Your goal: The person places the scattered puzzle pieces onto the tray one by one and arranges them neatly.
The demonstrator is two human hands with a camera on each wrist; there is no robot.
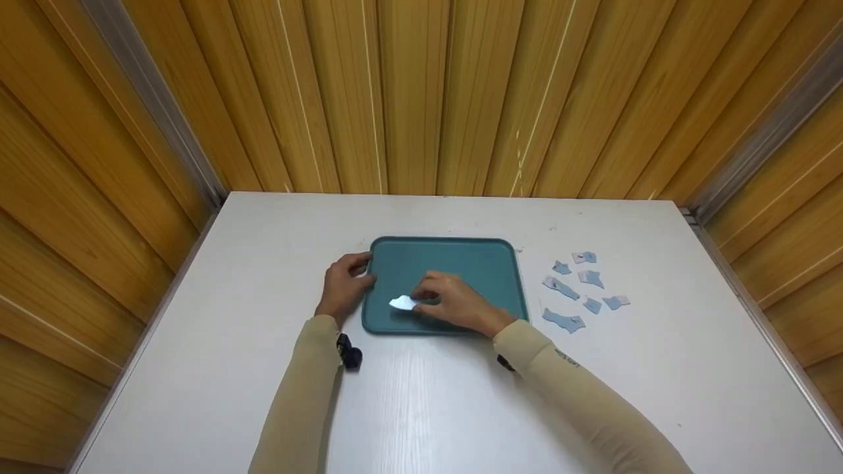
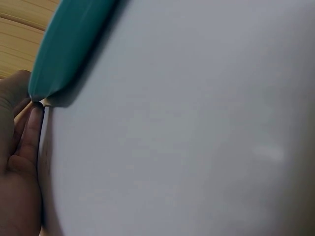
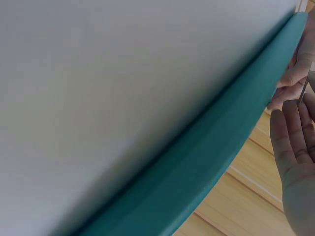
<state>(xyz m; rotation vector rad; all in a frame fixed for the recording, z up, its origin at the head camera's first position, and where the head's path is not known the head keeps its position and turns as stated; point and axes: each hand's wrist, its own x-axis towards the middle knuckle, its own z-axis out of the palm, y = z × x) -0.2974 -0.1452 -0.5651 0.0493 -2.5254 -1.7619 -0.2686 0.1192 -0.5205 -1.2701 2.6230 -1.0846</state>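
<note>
A dark green tray (image 1: 454,255) lies on the white table. My left hand (image 1: 342,286) holds its left rim between thumb and fingers; in the left wrist view the fingertips of this hand (image 2: 19,162) are right at the tray's edge (image 2: 69,49). Over the front middle of the tray, my right hand (image 1: 461,306) pinches a small irregular piece of torn paper (image 1: 402,303), pale and shiny on top. From the right wrist, the palm and fingers of the right hand (image 3: 301,167) show beyond the tray's rim (image 3: 202,147), and the piece appears as a thin edge.
Several torn paper pieces (image 1: 564,320), light blue with some pale pinkish parts, are scattered on the table (image 1: 632,395) right of the tray. Wood-look panel walls (image 1: 415,99) stand behind the table and at both sides.
</note>
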